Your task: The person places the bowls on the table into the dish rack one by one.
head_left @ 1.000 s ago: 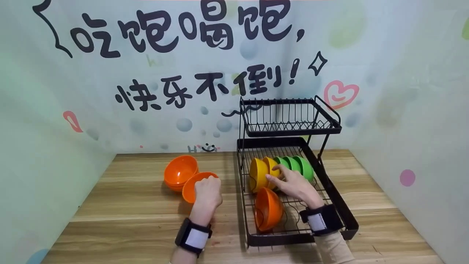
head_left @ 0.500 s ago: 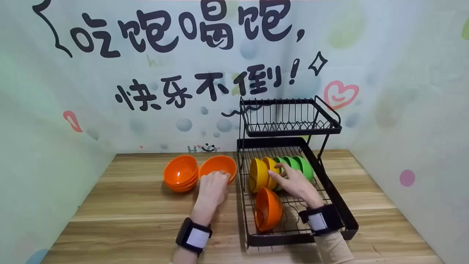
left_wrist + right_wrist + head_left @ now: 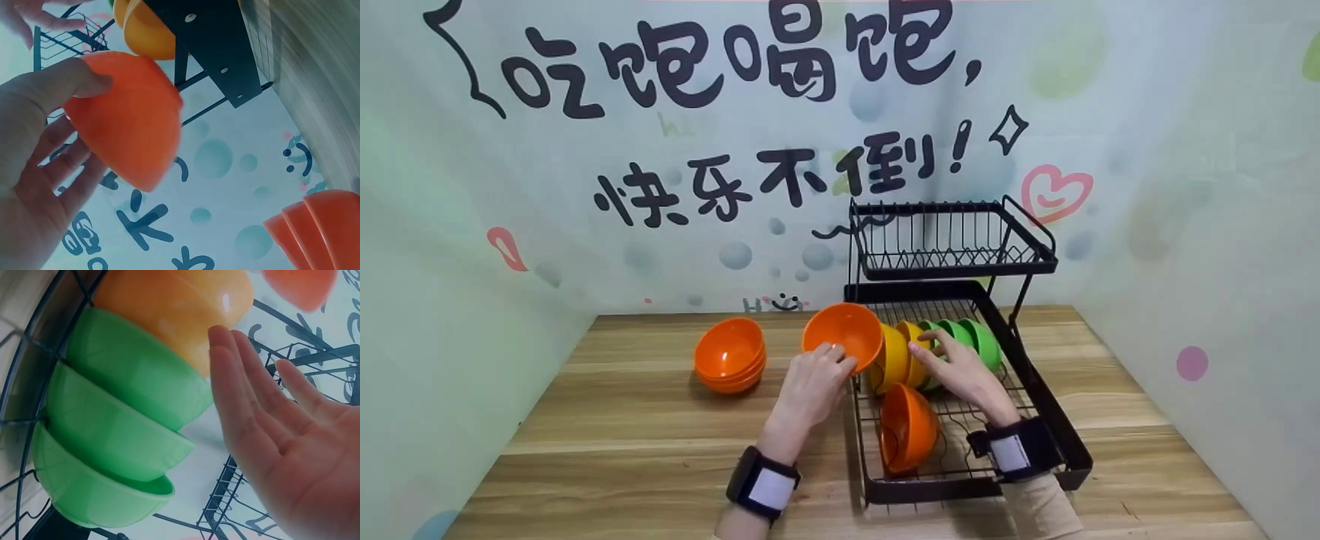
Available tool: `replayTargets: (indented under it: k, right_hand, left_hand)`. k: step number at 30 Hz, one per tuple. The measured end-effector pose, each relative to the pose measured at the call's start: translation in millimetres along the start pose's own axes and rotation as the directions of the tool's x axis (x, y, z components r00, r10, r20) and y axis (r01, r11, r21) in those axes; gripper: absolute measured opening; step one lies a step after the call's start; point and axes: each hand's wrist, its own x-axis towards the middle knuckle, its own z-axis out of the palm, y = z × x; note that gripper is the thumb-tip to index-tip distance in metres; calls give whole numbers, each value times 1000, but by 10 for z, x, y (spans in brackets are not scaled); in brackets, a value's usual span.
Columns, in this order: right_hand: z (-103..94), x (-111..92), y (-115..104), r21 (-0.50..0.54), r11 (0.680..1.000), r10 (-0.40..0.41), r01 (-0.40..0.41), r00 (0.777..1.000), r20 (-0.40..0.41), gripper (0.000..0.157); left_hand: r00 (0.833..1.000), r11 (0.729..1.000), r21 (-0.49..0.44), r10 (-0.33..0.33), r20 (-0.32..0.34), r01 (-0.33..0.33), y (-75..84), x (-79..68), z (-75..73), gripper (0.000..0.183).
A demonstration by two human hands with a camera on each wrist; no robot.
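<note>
An orange bowl (image 3: pixel 842 330) is held by its near rim in my left hand (image 3: pixel 810 386), raised at the left side of the black dish rack (image 3: pixel 937 491). In the left wrist view the thumb presses the bowl's outer wall (image 3: pixel 135 124); the other fingers lie partly behind it. My right hand (image 3: pixel 964 375) hovers over the rack beside the yellow bowls (image 3: pixel 891 360) and green bowls (image 3: pixel 981 345), holding nothing. Its fingers look relaxed in the right wrist view, close to a yellow bowl (image 3: pixel 180 309). Another orange bowl (image 3: pixel 911 429) stands on edge nearer the rack's front.
Several nested orange bowls (image 3: pixel 731 356) sit on the wooden table (image 3: pixel 645 442), left of the rack. An upper wire tier (image 3: pixel 956 240) rises over the rack's back part. A printed backdrop (image 3: pixel 720 255) stands behind, with side walls at left and right.
My left hand has lifted the orange bowl away from the nested bowls and carried it right, up to the rack's left edge. My right hand has stayed nearly still.
</note>
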Motion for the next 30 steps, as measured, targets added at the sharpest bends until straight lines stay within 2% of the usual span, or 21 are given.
replayTargets:
  k: [3,7,10,14,22,30]
  right_hand:
    - [14,-2,-17,58,998,-4,3,1000,10,58]
    - [46,1,-33,187,982,12,-16,1000,20,54]
    - [63,4,-40,271,962,11,-18,1000,25,53]
    - [60,-11,-87,327,945,6,-19,999,42,53]
    - [74,15,-40,428,903,22,-45,998,58,56]
    - [53,24,-41,563,821,49,-101,993,107,49]
  left_hand:
    - [999,999,-7,37,-3,-37,37,16,6,18]
    - [996,996,2,90,-13,-90,87,29,11,15]
    - [989,991,8,134,-57,-133,117,36,32,13]
    - [975,983,19,181,-130,-180,146,51,60,12]
    - [958,976,23,218,-184,-218,199,74,63,9]
    - [951,972,-6,229,-206,-235,224,83,70,6]
